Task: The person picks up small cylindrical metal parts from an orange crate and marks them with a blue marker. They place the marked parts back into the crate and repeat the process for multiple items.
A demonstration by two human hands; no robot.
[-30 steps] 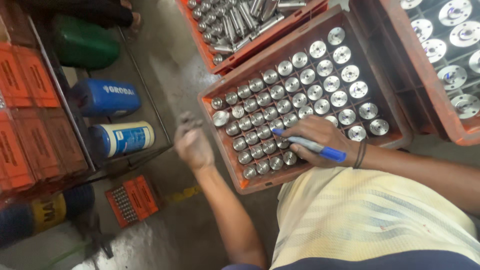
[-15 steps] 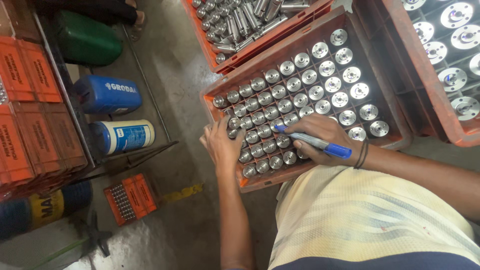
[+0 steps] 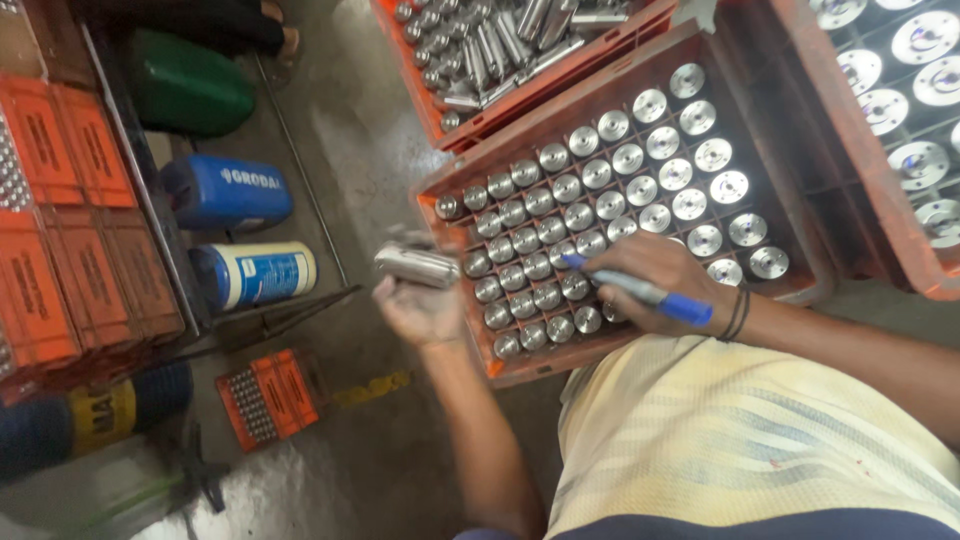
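Observation:
My left hand (image 3: 425, 300) holds a shiny metal cylinder (image 3: 417, 265) sideways, just left of the red crate (image 3: 640, 340). That crate is filled with several upright metal cylinders (image 3: 600, 200) in rows. My right hand (image 3: 655, 280) rests on the cylinders near the crate's front edge and grips a blue marker pen (image 3: 640, 290), its tip pointing left. A dark band sits on my right wrist.
A second red crate (image 3: 460, 120) behind holds loose metal cylinders. A third crate (image 3: 900, 240) at right holds larger round metal parts. On the left lie a blue can (image 3: 225, 190), a white-and-blue can (image 3: 255, 275), a green container (image 3: 190, 90), orange boxes (image 3: 60, 240) and a small orange tray (image 3: 270, 395).
My left hand went to the crate's near-left corner and has come back up to the left holding a cylinder. My right hand with the marker stayed on the crate.

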